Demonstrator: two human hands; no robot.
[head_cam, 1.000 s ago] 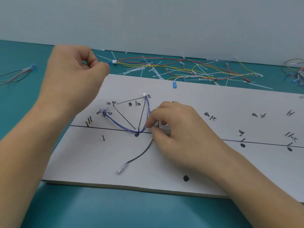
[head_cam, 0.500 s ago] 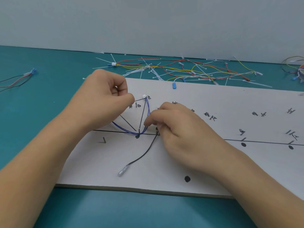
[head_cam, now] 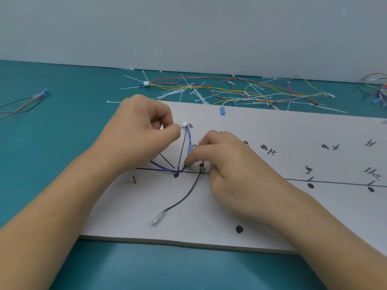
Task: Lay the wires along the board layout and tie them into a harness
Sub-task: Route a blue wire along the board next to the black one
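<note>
- Head view: the left hand (head_cam: 144, 130) has come down to the upper left of the board (head_cam: 272, 216). Its fingers are curled and the thumb is just beside the plug (head_cam: 184, 124). I cannot tell whether it grips anything.
- The right hand (head_cam: 234, 170), mid-board, pinches the blue wire (head_cam: 190, 143) at its bend on the drawn line.
- Seating the plug is probably next.

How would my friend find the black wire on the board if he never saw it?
Look at the white board on the table. Near its middle, the black wire leaves the right hand and curves toward the front edge. It alone ends in a clear tip; the blue wires beside it loop up to a white plug.
</note>
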